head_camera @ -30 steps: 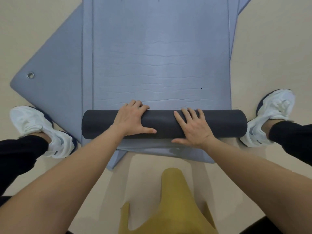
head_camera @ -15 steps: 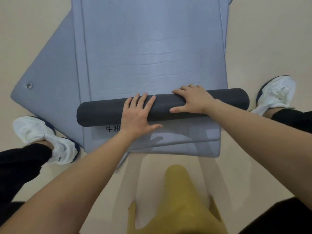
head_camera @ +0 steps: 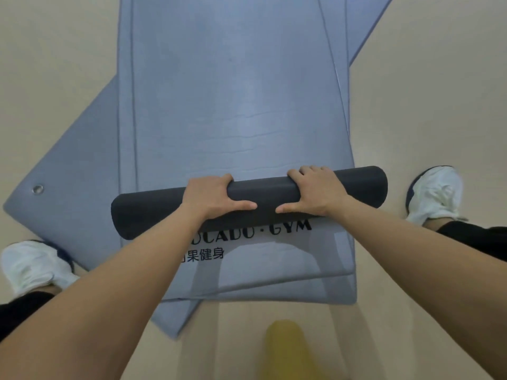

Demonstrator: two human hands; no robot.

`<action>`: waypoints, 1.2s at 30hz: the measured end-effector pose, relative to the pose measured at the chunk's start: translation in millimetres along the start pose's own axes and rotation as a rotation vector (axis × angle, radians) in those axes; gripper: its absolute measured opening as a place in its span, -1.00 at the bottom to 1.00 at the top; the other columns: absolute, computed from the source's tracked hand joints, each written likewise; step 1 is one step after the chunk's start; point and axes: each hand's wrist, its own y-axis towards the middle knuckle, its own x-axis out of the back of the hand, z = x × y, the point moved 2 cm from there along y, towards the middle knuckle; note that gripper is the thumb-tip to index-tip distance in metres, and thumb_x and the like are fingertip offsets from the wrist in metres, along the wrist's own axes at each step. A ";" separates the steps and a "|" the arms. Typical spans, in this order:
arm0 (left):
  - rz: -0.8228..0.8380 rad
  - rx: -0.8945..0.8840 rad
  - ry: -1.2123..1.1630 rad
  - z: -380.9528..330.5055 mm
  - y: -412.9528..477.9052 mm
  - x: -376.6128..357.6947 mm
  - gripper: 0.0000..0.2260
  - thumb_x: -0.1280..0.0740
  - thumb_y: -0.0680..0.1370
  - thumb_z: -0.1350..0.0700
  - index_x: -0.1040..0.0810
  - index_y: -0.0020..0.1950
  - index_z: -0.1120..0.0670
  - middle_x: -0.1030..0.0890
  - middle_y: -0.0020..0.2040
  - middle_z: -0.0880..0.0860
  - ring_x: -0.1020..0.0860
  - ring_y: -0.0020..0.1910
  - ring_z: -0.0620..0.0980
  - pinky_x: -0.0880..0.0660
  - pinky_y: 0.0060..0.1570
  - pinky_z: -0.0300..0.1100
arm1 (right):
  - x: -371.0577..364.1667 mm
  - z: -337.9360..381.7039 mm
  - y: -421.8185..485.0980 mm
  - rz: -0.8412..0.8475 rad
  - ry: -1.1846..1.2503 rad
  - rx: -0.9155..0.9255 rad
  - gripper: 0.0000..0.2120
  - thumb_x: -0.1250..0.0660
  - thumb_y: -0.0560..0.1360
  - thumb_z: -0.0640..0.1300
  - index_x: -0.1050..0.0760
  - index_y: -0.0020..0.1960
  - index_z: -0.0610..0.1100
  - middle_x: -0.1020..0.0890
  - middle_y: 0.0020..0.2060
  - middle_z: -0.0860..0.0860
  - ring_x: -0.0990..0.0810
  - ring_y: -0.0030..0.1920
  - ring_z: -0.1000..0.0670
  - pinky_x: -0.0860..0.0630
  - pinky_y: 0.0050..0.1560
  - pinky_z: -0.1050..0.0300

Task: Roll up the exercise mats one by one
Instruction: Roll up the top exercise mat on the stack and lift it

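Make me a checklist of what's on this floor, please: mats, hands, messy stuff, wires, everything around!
Surface: smooth beige floor.
Job's things: dark roll lies across stacked blue-grey flat mats; lettering shows on its near side.
Clutter: blurred yellow thing at bottom edge, unidentifiable.
Grippers: left hand and right hand grip the dark roll, fingers curled over it.
Cables: nothing seen.
Surroundings: white left shoe, right shoe; metal eyelet in one mat corner.

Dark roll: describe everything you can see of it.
The dark roll is a charcoal, matte, foam-looking cylinder, the rolled part of the top blue-grey mat. It lies crosswise on the mat stack, slightly slanted, right end farther away. The left hand and right hand hold its middle, fingers curled over the far side, thumbs on the near side. Printed lettering shows beside its near edge.
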 end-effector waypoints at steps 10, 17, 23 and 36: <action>0.254 0.066 -0.047 -14.2 -50.5 -11.8 -0.06 -0.22 0.19 -0.72 -0.60 0.21 -0.01 -0.66 0.01 -0.01 -0.60 0.05 0.12 -0.43 -0.09 -0.06 | -3.5 16.5 -39.0 0.214 0.125 0.048 -0.24 -0.15 0.30 0.69 -0.45 -0.05 -0.01 -0.60 -0.24 0.01 -0.52 -0.25 -0.05 -0.39 -0.27 0.03; 0.425 0.023 -0.094 -18.8 -131.6 -82.2 -0.15 -0.12 0.24 -0.73 -0.58 0.08 -0.05 -0.62 -0.12 -0.06 -0.56 -0.10 0.00 -0.43 -0.15 -0.06 | -65.9 60.1 -103.2 0.568 0.271 0.042 -0.10 -0.14 0.27 0.72 -0.55 0.17 -0.02 -0.65 -0.09 0.03 -0.59 -0.11 0.01 -0.57 -0.04 0.03; -0.086 -0.161 0.013 -32.0 -174.5 -114.8 -0.34 -0.09 0.57 -0.44 -0.50 0.40 0.02 -0.61 0.30 0.06 -0.56 0.23 0.12 -0.44 0.21 0.04 | -80.2 63.9 -103.4 0.612 0.371 0.040 -0.26 -0.16 0.30 0.69 -0.50 -0.01 0.04 -0.59 -0.13 0.11 -0.57 -0.07 -0.01 -0.43 -0.11 0.04; -0.033 -0.364 0.105 -31.9 -160.4 -120.9 -0.04 -0.14 0.43 -0.59 -0.29 0.63 0.03 -0.42 0.55 0.12 -0.41 0.48 0.20 -0.30 0.50 0.13 | -65.9 58.6 -79.3 0.358 0.372 -0.016 -0.37 -0.26 0.48 0.48 -0.53 0.22 -0.03 -0.64 0.07 0.00 -0.60 0.10 -0.11 -0.38 -0.06 0.04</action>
